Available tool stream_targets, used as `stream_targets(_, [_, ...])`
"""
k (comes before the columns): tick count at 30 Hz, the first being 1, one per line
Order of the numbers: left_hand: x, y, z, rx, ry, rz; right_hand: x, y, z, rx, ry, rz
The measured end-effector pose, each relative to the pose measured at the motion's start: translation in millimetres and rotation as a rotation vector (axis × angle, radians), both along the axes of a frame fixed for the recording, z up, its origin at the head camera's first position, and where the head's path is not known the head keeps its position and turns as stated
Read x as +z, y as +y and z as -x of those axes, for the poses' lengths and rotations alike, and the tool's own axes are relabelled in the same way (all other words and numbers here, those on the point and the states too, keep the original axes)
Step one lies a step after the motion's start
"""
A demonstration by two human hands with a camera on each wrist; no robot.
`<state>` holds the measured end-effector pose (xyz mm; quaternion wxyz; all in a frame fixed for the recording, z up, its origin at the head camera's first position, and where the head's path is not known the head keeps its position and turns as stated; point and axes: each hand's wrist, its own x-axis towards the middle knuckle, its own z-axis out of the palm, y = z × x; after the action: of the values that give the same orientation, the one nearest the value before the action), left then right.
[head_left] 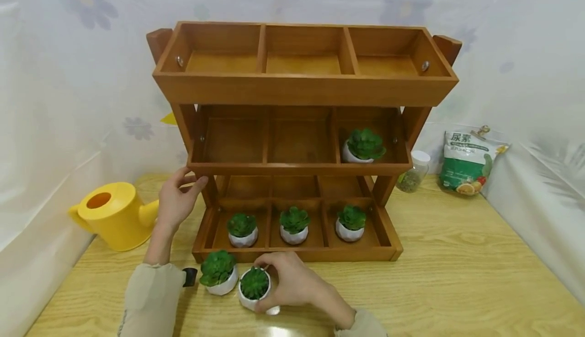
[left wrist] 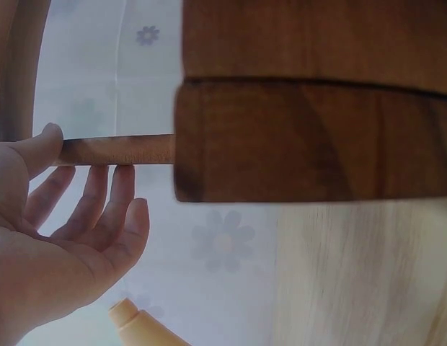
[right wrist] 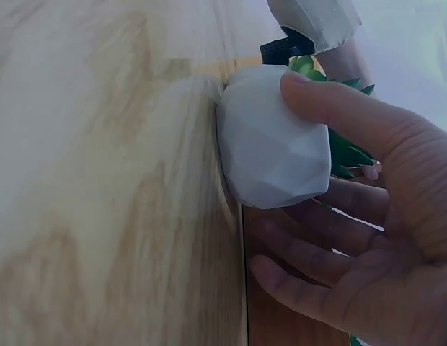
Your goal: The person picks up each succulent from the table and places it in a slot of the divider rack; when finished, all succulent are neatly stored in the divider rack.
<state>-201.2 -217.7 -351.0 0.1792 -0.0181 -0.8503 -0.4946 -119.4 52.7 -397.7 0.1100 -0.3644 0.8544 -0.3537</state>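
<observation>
A three-tier wooden shelf (head_left: 292, 89) stands on the table, split into compartments. My left hand (head_left: 177, 198) is at its left side, just under the end of the middle tier. In the left wrist view that hand (left wrist: 79, 238) has its thumb above and fingertips below a thin wooden part of the shelf (left wrist: 119, 150). My right hand (head_left: 294, 282) holds a potted succulent (head_left: 254, 283) in front of the bottom tier. Its thumb and fingers span the white faceted pot (right wrist: 270, 140), which sits at the tabletop. Close to its left stands another potted succulent (head_left: 219, 272).
Three potted succulents (head_left: 294, 224) sit in the bottom tier, and one more potted succulent (head_left: 364, 145) in the middle tier's right compartment. A yellow watering can (head_left: 118, 220) stands left of the shelf. At the right are a lidded jar (head_left: 413, 172) and a green-white bag (head_left: 468, 164).
</observation>
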Motion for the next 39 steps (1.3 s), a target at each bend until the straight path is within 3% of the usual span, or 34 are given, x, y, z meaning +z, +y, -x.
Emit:
stream_targets(18, [2.1, 0.5, -1.1, 0.004, -0.016, -0.007, -1.4, 1.4, 2.0, -0.026, -0.086, 0.062])
stream_targets(25, [1.7, 0.3, -1.0, 0.000, -0.010, -0.006, 0.6, 8.7, 6.7, 0.025, -0.207, 0.156])
stream_targets(31, [1.6, -0.6, -1.1, 0.004, -0.014, -0.012, 11.8, 11.3, 7.5, -0.029, -0.211, 0.231])
stream_targets(35, [1.6, -0.6, -1.4, -0.004, -0.009, -0.011, 22.4, 15.9, 7.9, -0.081, -0.272, 0.317])
stream_targets(39, [2.5, 0.1, -1.2, -0.009, -0.013, -0.011, 36.3, 21.3, 11.4, -0.077, -0.327, 0.401])
